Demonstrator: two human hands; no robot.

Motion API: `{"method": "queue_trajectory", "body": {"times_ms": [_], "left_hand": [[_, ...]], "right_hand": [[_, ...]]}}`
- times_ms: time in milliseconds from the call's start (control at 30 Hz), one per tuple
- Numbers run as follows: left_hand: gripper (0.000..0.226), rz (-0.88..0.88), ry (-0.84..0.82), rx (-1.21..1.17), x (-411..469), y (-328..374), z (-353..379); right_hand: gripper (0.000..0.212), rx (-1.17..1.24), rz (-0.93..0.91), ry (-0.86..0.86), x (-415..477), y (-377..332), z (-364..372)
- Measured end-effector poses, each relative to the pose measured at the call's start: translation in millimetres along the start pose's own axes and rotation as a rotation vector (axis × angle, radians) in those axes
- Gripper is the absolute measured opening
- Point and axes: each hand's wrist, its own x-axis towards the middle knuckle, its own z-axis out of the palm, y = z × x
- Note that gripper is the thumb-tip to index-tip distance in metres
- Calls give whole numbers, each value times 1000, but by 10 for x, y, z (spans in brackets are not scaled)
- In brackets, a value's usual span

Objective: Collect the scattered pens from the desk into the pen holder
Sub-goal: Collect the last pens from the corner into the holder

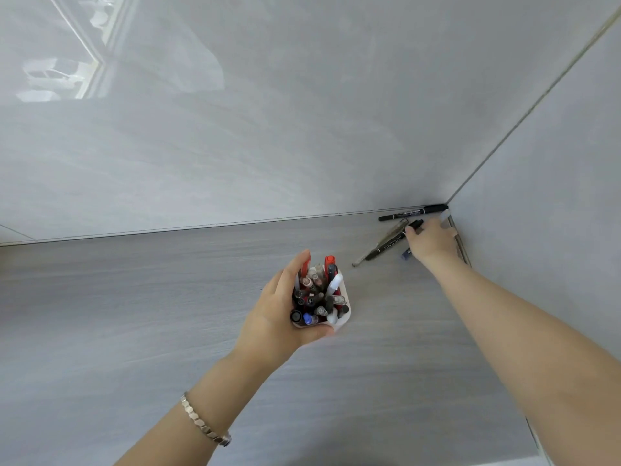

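Observation:
My left hand (279,311) is wrapped around a white pen holder (343,319) packed with several pens (319,294), held at the middle of the grey desk. In the far right corner my right hand (431,242) rests on a black marker (389,245), its fingers touching the marker's upper end. A thin clear pen (378,245) lies right beside that marker. Another black marker (413,212) lies along the back wall. A small blue cap or pen end (407,253) peeks out below my right hand.
The grey wood-grain desk (168,314) meets glossy grey walls at the back (268,129) and on the right (554,196). The loose pens all lie in that corner. A bracelet (203,422) sits on my left wrist.

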Motion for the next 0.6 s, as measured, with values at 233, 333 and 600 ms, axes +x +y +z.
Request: {"method": "queue_trajectory", "body": {"times_ms": [233,333,600], "left_hand": [[95,-15,-9,-2,-15,21,-13],[94,-11,-9,8,-24,44,-17],[96,-7,-36,14,-19,78,-66]], "right_hand": [[48,73,114,36,83,21,78],[66,64,160,49,89,-86,83],[19,64,136,4,120,-102,78]]}}
